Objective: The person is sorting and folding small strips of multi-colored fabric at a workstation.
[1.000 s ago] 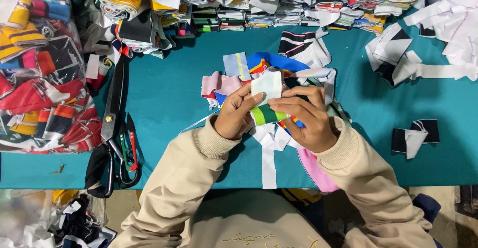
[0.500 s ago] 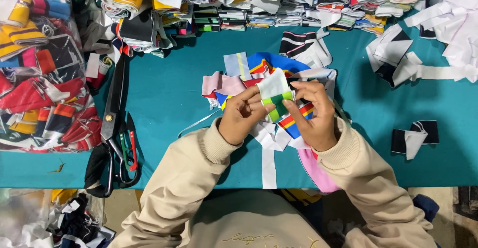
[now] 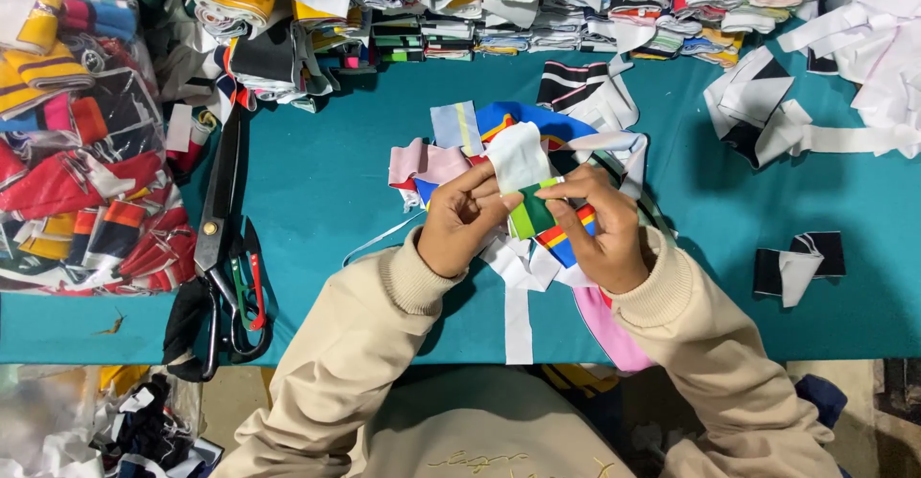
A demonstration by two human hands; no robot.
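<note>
Teal bench strewn with knit strips in many colours.

The strip pinched in the fingers is white above and green with a pale stripe below, over a red, yellow and blue striped piece. Under them lie a pink piece, a pale blue one with a yellowish stripe and a bright blue one. A black-and-white striped strip sits beyond; a black and white piece lies alone. The large shears are black, the small snips red and green. Both sleeves are beige. The clear bag shows red, yellow, orange and black bands.
</note>
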